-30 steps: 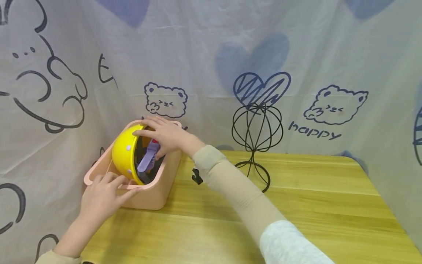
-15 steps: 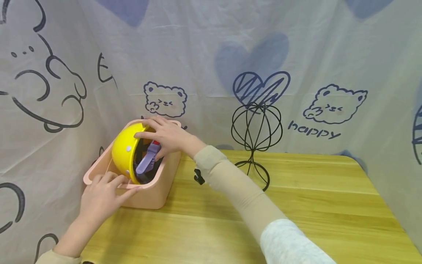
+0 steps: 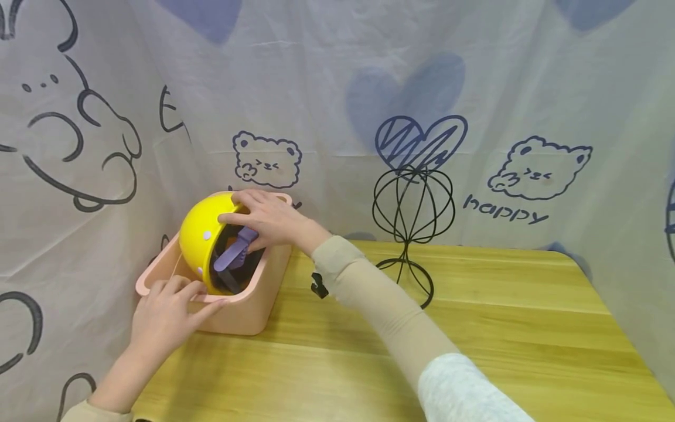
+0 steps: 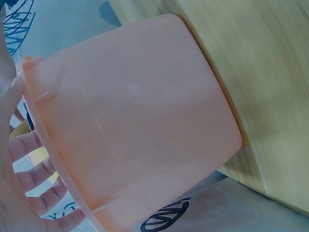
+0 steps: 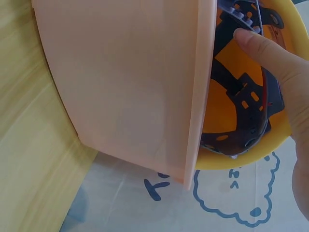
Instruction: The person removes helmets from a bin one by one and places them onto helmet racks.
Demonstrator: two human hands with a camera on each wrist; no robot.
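A yellow hard hat (image 3: 200,231) lies tilted in a pink bin (image 3: 237,316), its hollow side facing right. My right hand (image 3: 274,220) grips the hat's upper rim, fingers over the outside and thumb inside. That thumb is by the purple adjuster strap (image 3: 234,252), and the right wrist view shows the dark inner harness (image 5: 246,106). My left hand (image 3: 163,316) holds the bin's near rim, with the fingers hooked over it and the thumb along the front. In the left wrist view the bin's outer wall (image 4: 135,111) fills most of the picture.
Right of the bin, a black wire stand (image 3: 405,251) with a round cage top stands on the wooden table (image 3: 501,328). A printed cloth (image 3: 327,70) hangs behind and along both sides. Below my right sleeve shows a small black buckle (image 3: 319,286).
The hard hat has tipped in the bin: the lower part of its rim has swung left, and the purple strap has turned with it. My left hand stays at the bin's rim.
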